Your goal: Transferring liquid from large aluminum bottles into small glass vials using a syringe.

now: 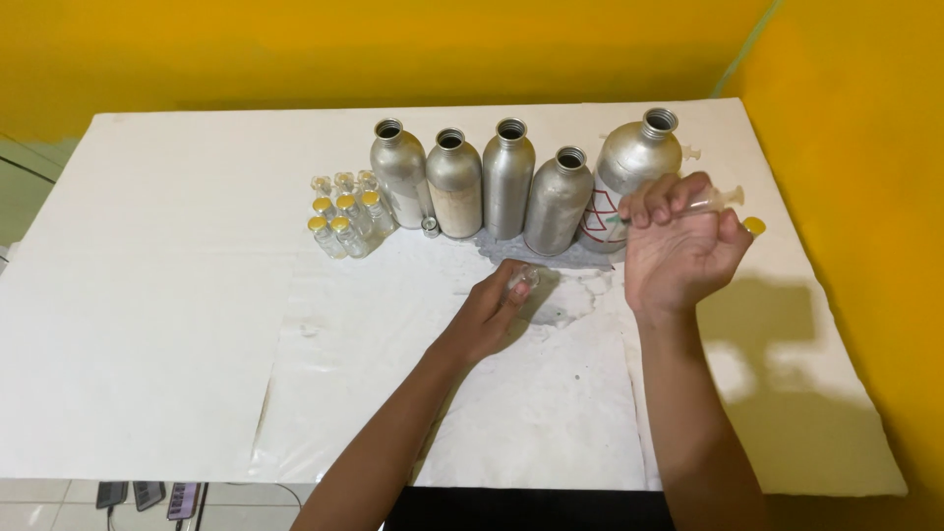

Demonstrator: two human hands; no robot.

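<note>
The left hand (492, 307) pinches a small glass vial (524, 277) on the bench (177, 295), fingers closed around it. At 2 o'clock, the right hand (678, 241) grips a clear syringe (710, 202), fingers curled shut. Best to keep the vial upright and steady, I'd judge

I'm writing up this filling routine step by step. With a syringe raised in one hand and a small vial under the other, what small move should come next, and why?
Probably bring the syringe in the right hand down toward the small clear vial that the left hand steadies on the white table. The syringe is raised near the largest metal bottle, apart from the vial, which looks uncapped, though that is hard to tell.
</note>
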